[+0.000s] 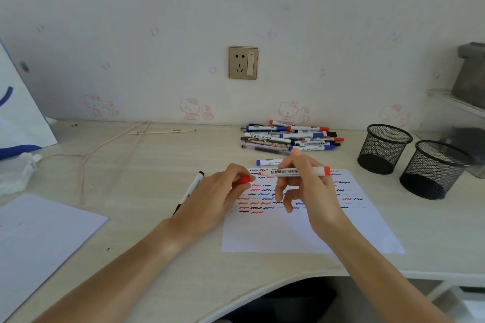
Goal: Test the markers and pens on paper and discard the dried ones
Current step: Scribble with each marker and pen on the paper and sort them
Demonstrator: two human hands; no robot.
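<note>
Right hand grips an uncapped red whiteboard marker, held level just above the test paper, tip pointing left. Left hand pinches the red cap just beside that tip. Paper carries rows of red, blue, black squiggles. Marker pile lies behind it; one blue marker apart. Two mesh cups to the right

Uncapped red marker above scribbled paper
</note>
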